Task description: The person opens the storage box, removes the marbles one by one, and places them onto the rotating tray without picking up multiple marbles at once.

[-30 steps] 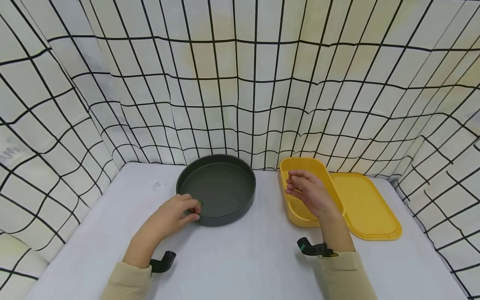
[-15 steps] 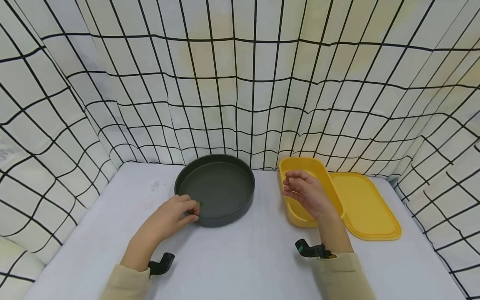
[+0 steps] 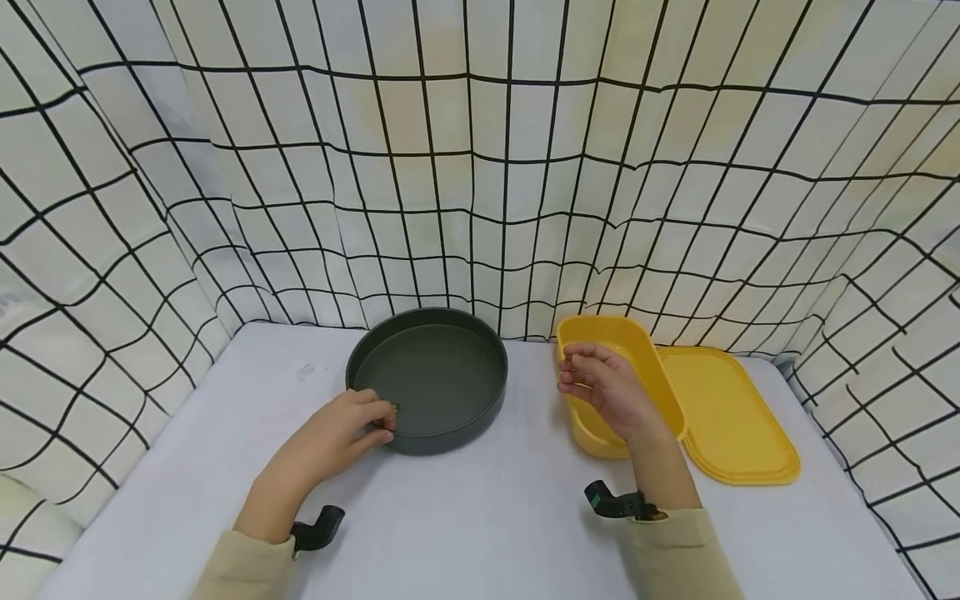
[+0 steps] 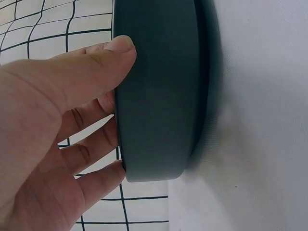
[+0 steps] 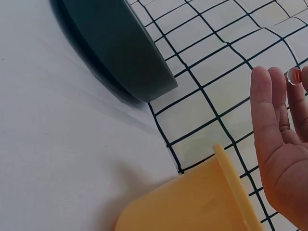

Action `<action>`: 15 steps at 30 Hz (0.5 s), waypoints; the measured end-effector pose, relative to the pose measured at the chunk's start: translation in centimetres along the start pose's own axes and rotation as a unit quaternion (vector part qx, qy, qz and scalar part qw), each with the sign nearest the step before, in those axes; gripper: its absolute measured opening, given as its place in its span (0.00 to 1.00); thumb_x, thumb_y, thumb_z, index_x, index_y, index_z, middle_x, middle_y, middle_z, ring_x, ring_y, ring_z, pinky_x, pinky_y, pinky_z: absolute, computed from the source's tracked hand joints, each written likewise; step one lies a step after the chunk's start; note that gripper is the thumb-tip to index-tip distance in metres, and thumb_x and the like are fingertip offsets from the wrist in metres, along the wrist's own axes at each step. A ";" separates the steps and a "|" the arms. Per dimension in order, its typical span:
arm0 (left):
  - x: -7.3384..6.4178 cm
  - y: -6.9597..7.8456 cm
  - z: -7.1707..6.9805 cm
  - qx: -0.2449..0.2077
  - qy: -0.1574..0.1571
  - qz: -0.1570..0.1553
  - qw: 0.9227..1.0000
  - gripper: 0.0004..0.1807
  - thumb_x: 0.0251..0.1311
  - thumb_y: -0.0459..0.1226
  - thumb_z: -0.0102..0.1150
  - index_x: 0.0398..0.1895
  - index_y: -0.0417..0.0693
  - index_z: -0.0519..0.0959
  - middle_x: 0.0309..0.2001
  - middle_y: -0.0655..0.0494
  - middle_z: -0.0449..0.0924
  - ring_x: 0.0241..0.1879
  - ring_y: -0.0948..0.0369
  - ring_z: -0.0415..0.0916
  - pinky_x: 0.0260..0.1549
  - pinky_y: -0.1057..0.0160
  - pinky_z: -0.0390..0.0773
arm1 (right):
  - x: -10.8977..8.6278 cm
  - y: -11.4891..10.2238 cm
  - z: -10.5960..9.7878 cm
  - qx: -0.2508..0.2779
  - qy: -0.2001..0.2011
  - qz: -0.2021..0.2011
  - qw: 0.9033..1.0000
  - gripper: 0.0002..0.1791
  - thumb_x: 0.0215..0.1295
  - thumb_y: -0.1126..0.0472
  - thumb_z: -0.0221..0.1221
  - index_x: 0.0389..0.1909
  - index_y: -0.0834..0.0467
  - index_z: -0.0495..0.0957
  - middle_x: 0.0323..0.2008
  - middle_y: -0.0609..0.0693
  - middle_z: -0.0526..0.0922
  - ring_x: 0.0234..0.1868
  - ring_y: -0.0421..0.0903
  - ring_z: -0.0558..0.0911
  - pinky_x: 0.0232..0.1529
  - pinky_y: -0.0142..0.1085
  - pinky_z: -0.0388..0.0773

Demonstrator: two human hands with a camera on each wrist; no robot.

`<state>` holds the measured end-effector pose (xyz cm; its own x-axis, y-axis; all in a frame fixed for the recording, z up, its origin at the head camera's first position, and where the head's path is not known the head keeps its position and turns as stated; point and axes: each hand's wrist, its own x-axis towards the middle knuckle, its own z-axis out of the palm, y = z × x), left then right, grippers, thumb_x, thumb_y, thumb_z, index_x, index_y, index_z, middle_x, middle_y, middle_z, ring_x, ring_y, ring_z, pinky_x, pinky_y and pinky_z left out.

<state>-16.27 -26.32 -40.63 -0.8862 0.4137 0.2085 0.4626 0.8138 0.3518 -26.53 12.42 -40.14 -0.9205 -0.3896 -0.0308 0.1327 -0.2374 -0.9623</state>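
Observation:
My left hand (image 3: 341, 433) grips the near left rim of a round, dark grey pan (image 3: 442, 379); in the left wrist view the thumb lies on its outer wall, with the other fingers at the rim. A small greenish round thing (image 3: 396, 408) shows inside the pan beside those fingertips, too small to identify. Raised over the left side of a yellow rectangular container (image 3: 600, 442), my right hand (image 3: 609, 390) pinches a clear glass marble with red inside (image 5: 294, 76) at its fingertips. The other fingers of that hand are fairly straight.
A flat yellow lid (image 3: 742, 421) lies on the white table (image 3: 480, 533), just right of the container. Behind and at both sides rises a white sheet with a black grid (image 3: 487, 183). Black cameras are strapped to both wrists.
My right hand has drifted slightly left over the container, still pinching the marble. The left hand keeps its grip on the pan rim. The whole head view has shifted a little.

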 end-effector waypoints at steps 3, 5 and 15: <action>-0.1 -0.1 -0.3 0.003 -0.003 -0.002 1.000 0.10 0.57 0.36 0.71 0.31 0.61 0.79 0.31 0.71 0.71 0.35 0.64 0.70 0.37 0.62 0.75 | 0.1 0.2 0.5 -0.006 -0.004 0.010 1.000 0.10 0.74 0.62 0.56 0.50 0.62 0.76 0.42 0.54 0.82 0.39 0.46 0.83 0.50 0.38 0.83; 0.0 -0.1 -0.3 0.004 -0.004 -0.004 1.000 0.10 0.57 0.36 0.71 0.31 0.61 0.79 0.31 0.71 0.71 0.35 0.63 0.70 0.37 0.61 0.75 | 0.2 0.3 0.9 -0.008 0.000 0.012 1.000 0.11 0.74 0.62 0.56 0.51 0.63 0.75 0.42 0.53 0.82 0.40 0.46 0.83 0.50 0.38 0.82; -0.1 -0.2 0.1 -0.011 -0.005 -0.013 1.000 0.09 0.57 0.37 0.71 0.31 0.60 0.79 0.31 0.70 0.71 0.35 0.63 0.70 0.38 0.62 0.75 | 1.3 0.1 4.1 0.003 0.003 0.008 1.000 0.06 0.74 0.63 0.56 0.47 0.58 0.76 0.38 0.51 0.82 0.37 0.44 0.82 0.48 0.38 0.83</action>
<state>-16.32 -26.51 -40.77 -0.8979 0.3966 0.1909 0.4401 0.8148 0.3774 -26.18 8.31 -39.14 -0.9204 -0.3883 -0.0468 0.1491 -0.2376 -0.9599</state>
